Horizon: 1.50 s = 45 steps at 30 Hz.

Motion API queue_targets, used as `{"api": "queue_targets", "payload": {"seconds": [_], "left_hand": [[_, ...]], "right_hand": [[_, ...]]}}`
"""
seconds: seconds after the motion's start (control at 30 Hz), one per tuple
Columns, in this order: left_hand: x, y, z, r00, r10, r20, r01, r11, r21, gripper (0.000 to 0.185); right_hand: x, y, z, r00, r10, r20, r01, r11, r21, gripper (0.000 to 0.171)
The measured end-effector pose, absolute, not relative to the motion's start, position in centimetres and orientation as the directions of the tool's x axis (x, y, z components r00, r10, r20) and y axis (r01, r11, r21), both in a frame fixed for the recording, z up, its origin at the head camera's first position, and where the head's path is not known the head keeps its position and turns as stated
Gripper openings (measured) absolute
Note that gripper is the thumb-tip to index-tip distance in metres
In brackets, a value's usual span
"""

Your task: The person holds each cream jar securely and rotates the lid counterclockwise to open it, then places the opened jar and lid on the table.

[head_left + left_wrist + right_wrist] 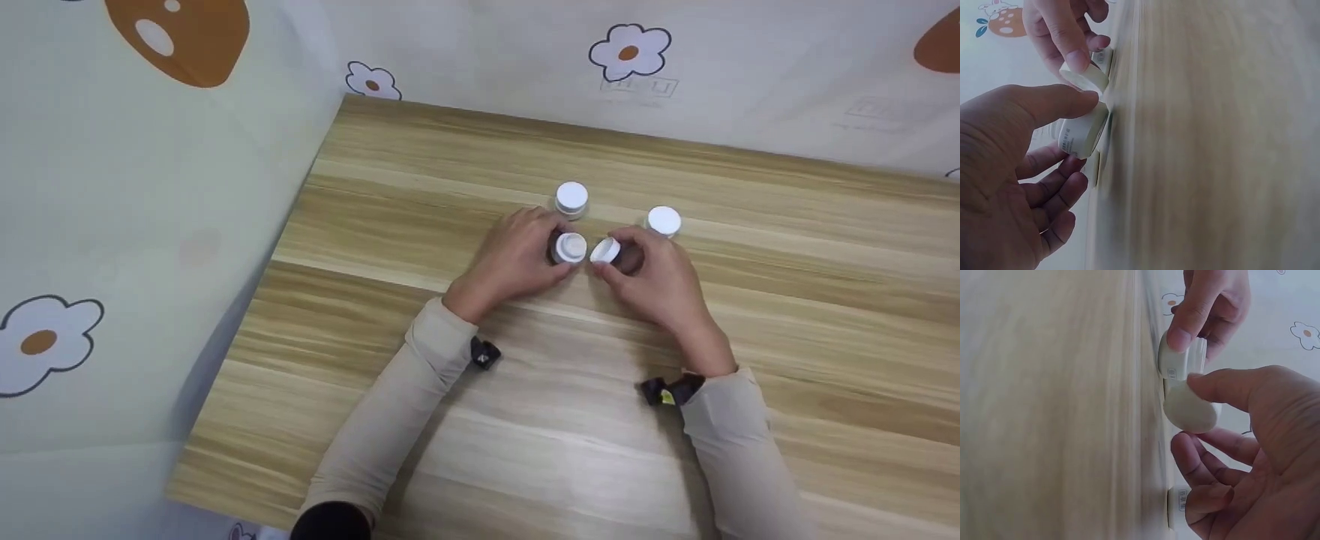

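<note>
Nearest the camera, at the bottom of the head view, two beige sleeves run up from the lower edge, each with a dark wrist strap (484,353) at the cuff. They lie over a wooden table (525,450), light grain, which fills the lower and middle frame.

At frame centre the two hands meet. The left hand (514,259) grips a small white jar (570,248), thumb and fingers curled round its side; the left wrist view shows the jar (1081,132) pinched between thumb above and fingers below, standing on the table surface. The right hand (660,281) holds a white lid (604,251) pinched between thumb and fingers, tilted, just beside the jar's top. In the right wrist view the lid (1190,408) sits against the jar's edge; whether they touch cannot be told.

Behind the hands, towards the upper centre of the frame, stand two further capped jars: one (571,199) just beyond the left hand's fingers, the other (664,222) just beyond the right hand's knuckles, partly hidden by them.

Farthest off, a pale flower-print cloth (630,52) hangs along the table's far edge and down the left side of the frame.
</note>
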<state>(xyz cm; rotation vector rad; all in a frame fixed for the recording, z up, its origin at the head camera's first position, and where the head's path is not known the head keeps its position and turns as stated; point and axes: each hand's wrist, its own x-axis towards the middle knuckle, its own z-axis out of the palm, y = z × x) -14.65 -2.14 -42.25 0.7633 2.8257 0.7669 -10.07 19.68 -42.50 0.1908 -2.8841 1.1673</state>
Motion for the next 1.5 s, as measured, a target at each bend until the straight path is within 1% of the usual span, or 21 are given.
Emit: {"api": "queue_targets", "payload": {"seconds": [0.2,0.57,1.2,1.3,1.5], "left_hand": [[-14.85,-2.08,-42.37,-0.865,0.502,0.012,0.436,0.74,0.511,0.046],[-15.06,-1.93,-42.62,-0.861,0.508,0.005,0.44,0.739,0.51,0.042],[-15.07,-2.13,-42.6,-0.87,0.493,-0.017,0.415,0.751,0.514,0.047],[-15.12,-2.24,-42.6,-0.872,0.488,-0.031,0.405,0.757,0.514,0.051],[-15.11,-2.65,-42.39,-0.86,0.507,-0.061,0.406,0.75,0.522,0.068]], "right_hand": [[-10.22,19.89,-42.64,-0.993,-0.11,0.037,-0.104,0.697,-0.709,0.033],[-10.35,20.17,-43.04,-0.993,-0.114,0.014,-0.092,0.714,-0.695,0.031],[-10.54,20.25,-43.11,-0.992,-0.123,-0.023,-0.073,0.718,-0.692,0.038],[-10.52,20.26,-43.19,-0.991,-0.129,-0.023,-0.077,0.715,-0.695,0.041],[-10.4,20.33,-43.11,-0.99,-0.142,-0.025,-0.083,0.707,-0.702,0.043]]}}
